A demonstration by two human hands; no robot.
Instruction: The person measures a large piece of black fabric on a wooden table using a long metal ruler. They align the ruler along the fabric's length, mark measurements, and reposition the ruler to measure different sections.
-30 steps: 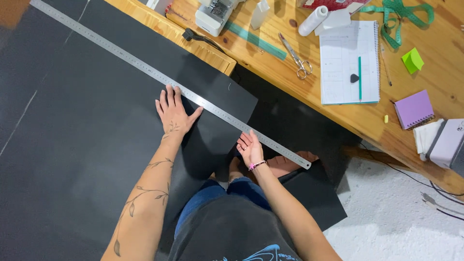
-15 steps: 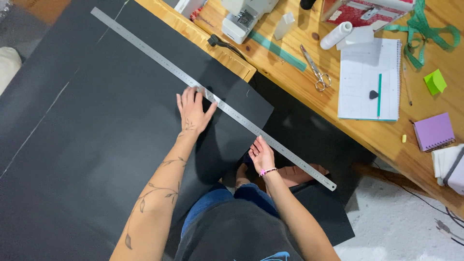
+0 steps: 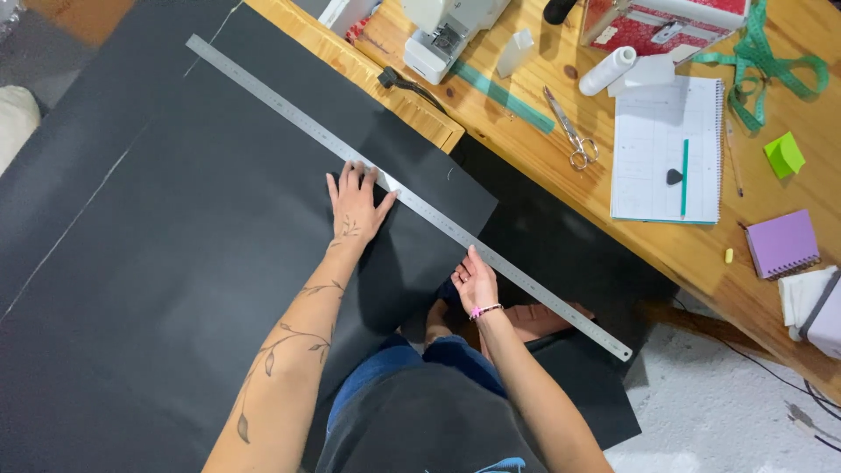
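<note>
Pressing flat, left hand [image 3: 355,203] open on steel ruler [image 3: 412,200]; right hand [image 3: 475,282] fingertips hidden, grip unclear; black sheet [image 3: 193,263] cut off.

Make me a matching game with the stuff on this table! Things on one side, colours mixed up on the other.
Things:
1. ruler
2. small notebook
3. measuring tape
4. big sheet

Colours:
A. purple
B. black
C. silver
D. green

Pairs: 1-C, 2-A, 3-D, 4-B
</note>
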